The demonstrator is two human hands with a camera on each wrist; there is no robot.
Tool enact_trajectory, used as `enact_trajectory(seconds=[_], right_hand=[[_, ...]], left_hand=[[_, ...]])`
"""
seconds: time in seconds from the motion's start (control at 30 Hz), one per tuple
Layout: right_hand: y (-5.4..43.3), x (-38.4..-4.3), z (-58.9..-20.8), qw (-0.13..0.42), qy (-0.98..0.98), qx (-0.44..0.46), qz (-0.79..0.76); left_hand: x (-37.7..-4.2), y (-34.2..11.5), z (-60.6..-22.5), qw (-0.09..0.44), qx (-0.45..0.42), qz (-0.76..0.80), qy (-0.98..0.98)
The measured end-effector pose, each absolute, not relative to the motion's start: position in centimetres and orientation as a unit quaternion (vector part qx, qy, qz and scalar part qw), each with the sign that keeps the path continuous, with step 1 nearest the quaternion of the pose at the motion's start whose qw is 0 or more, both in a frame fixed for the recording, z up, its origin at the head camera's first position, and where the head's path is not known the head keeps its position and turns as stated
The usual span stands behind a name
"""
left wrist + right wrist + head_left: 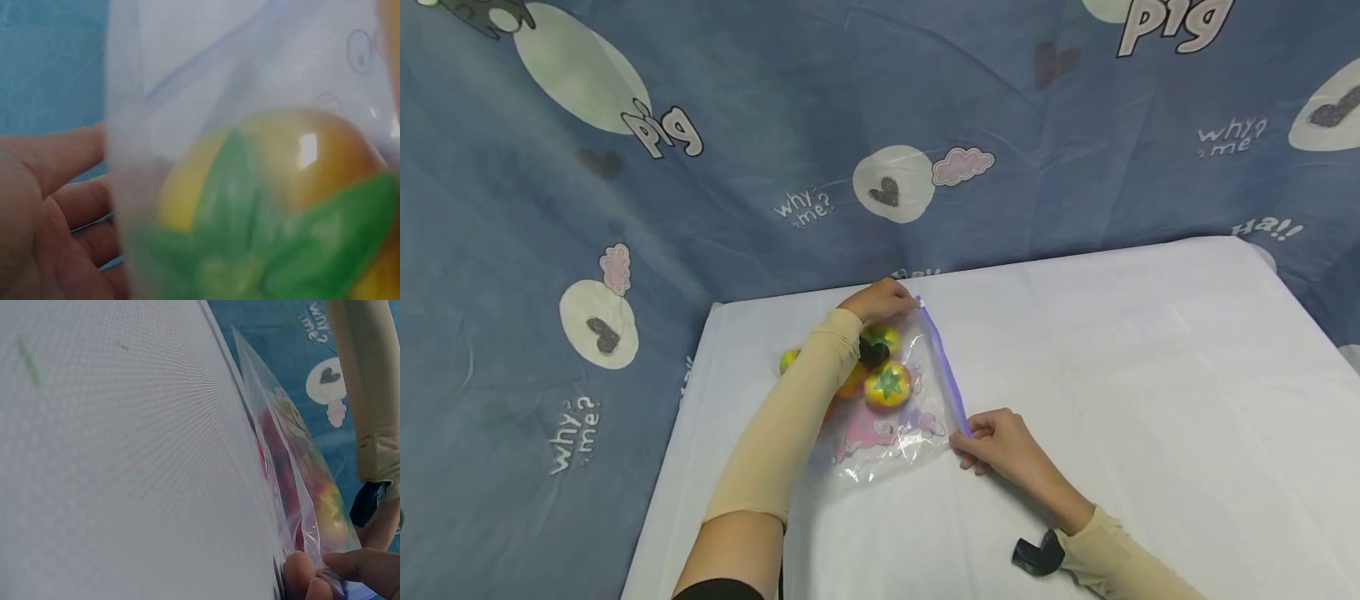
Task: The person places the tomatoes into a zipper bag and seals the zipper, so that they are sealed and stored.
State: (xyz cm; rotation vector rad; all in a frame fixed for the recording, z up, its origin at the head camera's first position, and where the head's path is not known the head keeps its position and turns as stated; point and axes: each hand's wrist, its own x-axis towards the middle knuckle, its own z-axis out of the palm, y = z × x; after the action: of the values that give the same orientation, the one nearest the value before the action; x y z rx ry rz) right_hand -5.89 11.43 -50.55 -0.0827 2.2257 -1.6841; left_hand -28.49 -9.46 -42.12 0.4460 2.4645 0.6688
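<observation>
A clear zip bag (928, 417) with pink printed figures lies on the white table, its purple zip strip (946, 367) along the right side. Inside are several yellow-orange toy fruits (887, 385) with green leafy tops; one such fruit (312, 147) fills much of the left wrist view. My left hand (880, 300) pinches the bag's far corner at the strip's end. At the near end, my right hand (1000, 443) pinches the strip between thumb and fingers. In the right wrist view, those fingers (359, 565) grip the bag's edge. The left forearm hides part of the contents.
White cloth covers the table (1135, 400), whose far edge meets a blue printed curtain (985, 100). A black wrist camera (1037, 552) sits at the right sleeve, and another (874, 352) at the left wrist, over the bag.
</observation>
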Motion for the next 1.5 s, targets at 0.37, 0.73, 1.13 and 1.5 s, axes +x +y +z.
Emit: enact_trajectory(seconds=[0.37, 0.73, 1.13, 1.5], right_hand=[[12.0, -6.2, -49.7, 0.198, 0.738, -0.032, -0.644], [13.7, -7.1, -50.0, 0.216, 0.726, -0.027, -0.653], [17.2, -9.5, -49.1, 0.148, 0.75, 0.003, -0.644], [18.9, -11.3, -47.7, 0.096, 0.746, 0.018, -0.659]], left_hand=[[-28.8, -11.0, -41.7, 0.237, 0.142, 0.334, 0.901], [-28.4, -14.2, -41.2, 0.227, 0.11, 0.376, 0.892], [-27.1, -16.7, -40.9, 0.229, 0.069, 0.443, 0.864], [-24.7, -19.0, -43.6, 0.193, 0.049, 0.521, 0.83]])
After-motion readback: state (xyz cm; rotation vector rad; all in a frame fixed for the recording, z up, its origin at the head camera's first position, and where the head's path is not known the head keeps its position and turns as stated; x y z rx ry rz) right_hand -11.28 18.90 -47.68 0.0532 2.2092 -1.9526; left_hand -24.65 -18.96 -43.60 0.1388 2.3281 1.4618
